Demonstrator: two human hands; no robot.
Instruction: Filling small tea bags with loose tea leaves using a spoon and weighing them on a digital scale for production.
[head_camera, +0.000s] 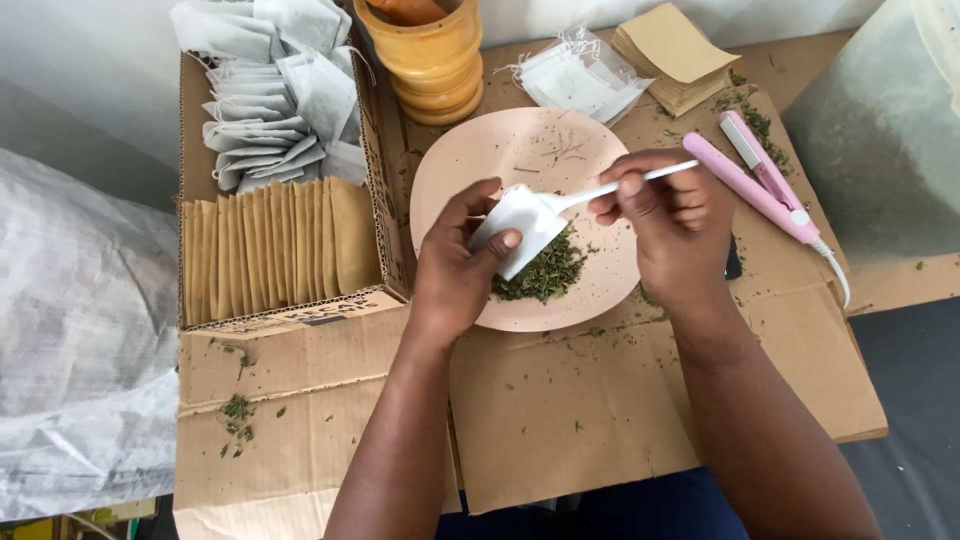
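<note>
left hand on tea bag

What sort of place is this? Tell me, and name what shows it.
Likely a small home or craft workspace for packing herbal tea by hand: dried green herbs on a pink plate, a cardboard box of white tea bags and tan envelopes, and a pink heat sealer.

A brown cardboard box is sitting left of the pink plate, and white sachets are piling at its far end while tan envelopes are standing in a row at its near end. Beyond the plate, clear-wrapped sachets and a tan stack are lying. Over the plate, the left hand is pinching a white sachet.
</note>
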